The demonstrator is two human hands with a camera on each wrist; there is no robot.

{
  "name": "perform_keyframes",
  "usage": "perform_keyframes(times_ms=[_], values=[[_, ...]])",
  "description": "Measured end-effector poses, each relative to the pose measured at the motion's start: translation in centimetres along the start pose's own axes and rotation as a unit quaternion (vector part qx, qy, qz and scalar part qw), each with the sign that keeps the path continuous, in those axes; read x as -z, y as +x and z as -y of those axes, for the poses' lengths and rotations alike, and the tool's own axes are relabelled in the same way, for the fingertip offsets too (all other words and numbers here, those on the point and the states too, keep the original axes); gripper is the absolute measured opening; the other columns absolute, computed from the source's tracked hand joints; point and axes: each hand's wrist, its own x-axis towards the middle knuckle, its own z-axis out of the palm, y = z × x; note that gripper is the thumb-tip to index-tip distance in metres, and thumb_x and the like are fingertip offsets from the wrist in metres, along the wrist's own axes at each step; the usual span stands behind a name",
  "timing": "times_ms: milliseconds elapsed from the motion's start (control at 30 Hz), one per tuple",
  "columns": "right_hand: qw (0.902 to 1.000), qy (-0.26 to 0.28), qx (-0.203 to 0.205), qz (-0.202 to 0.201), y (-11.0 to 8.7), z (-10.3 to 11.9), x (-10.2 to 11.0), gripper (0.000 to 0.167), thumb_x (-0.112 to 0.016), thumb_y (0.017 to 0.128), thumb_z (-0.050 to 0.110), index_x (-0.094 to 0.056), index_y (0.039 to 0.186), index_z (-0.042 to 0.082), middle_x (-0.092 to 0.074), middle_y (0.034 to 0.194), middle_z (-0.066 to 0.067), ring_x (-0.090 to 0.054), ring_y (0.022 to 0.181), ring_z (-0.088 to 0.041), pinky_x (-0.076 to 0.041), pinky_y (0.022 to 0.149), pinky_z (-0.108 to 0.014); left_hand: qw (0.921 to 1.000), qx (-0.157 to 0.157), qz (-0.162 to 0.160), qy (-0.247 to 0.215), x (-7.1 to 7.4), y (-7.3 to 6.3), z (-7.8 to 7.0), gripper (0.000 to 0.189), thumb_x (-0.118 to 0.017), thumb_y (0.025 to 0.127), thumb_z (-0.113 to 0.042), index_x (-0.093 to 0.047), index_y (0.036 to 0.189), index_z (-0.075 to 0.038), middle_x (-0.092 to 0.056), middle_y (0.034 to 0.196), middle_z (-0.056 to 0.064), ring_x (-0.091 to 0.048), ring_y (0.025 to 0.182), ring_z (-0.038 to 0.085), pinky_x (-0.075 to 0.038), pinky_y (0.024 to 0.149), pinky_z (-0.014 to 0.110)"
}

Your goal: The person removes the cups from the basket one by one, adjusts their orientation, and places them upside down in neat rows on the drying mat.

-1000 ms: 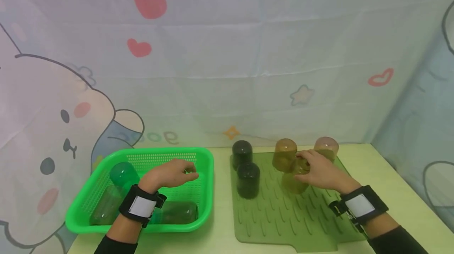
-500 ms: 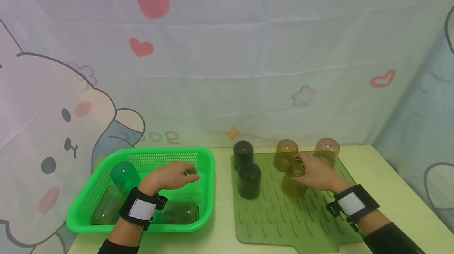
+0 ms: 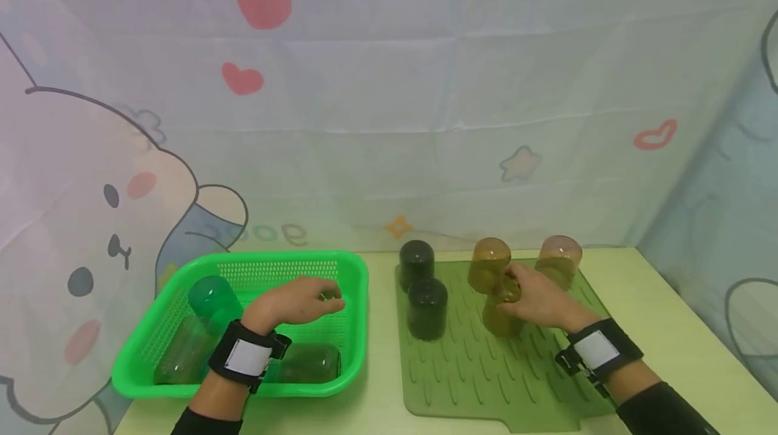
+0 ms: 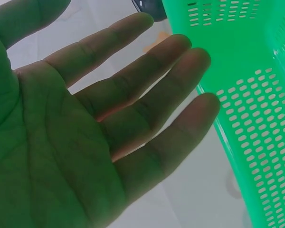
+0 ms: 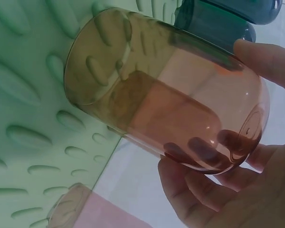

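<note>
My right hand (image 3: 541,296) grips an upside-down amber glass (image 5: 166,90) near its base, thumb on one side and fingers on the other. The glass's rim is down at the green ribbed drying mat (image 3: 462,381). Right behind it stands a second amber glass (image 3: 489,265), and a pink glass (image 3: 559,261) is at the back right. Two dark grey glasses (image 3: 427,310) stand along the mat's left side. Over the green basket (image 3: 358,327) hovers my left hand (image 3: 296,300), holding nothing; the left wrist view shows its fingers (image 4: 152,111) loosely extended.
Inside the basket lie a teal glass (image 3: 213,298), a clear greyish glass (image 3: 184,352) at the left and a dark glass (image 3: 310,363) at the front. The pale table (image 3: 681,327) extends right of the mat. A printed cloth (image 3: 450,97) hangs behind.
My right hand has shifted slightly left with the amber glass, which now sits a little lower and left on the mat. My left hand has barely moved.
</note>
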Motion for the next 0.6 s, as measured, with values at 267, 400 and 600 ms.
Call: perform_keyframes(times_ms=[267,400,600], values=[[1.0000,-0.001,-0.006,-0.004,-0.67,0.10,-0.10,0.066,-0.074,0.082,0.030,-0.045,0.129,-0.007,-0.049,0.123,-0.027,-0.053,0.107,-0.042,-0.048,0.080,-0.051,0.9999,-0.011,0.005,0.002,-0.37,0.33,-0.62,0.025,-0.056,0.097,-0.028,-0.065,0.111,-0.011,-0.062,0.110,0.005,-0.058,0.101,0.026,-0.047,0.080,0.041],[0.9999,0.003,-0.016,-0.001,-0.93,0.43,0.23,0.071,-0.074,0.082,0.032,-0.043,0.131,-0.007,-0.047,0.126,-0.029,-0.049,0.111,-0.045,-0.047,0.081,-0.054,0.9999,-0.016,0.005,0.005,-0.48,0.35,-0.56,0.025,-0.055,0.097,-0.028,-0.065,0.111,-0.011,-0.062,0.110,0.006,-0.058,0.101,0.026,-0.047,0.080,0.041],[0.9997,-0.001,-0.025,-0.003,-0.97,0.78,0.61,0.074,-0.073,0.083,0.033,-0.040,0.133,-0.010,-0.045,0.128,-0.031,-0.046,0.114,-0.048,-0.046,0.084,-0.056,0.9998,-0.020,0.003,0.001,-0.22,0.13,-0.61,0.027,-0.055,0.097,-0.027,-0.064,0.113,-0.007,-0.062,0.112,0.008,-0.058,0.103,0.028,-0.047,0.081,0.042]])
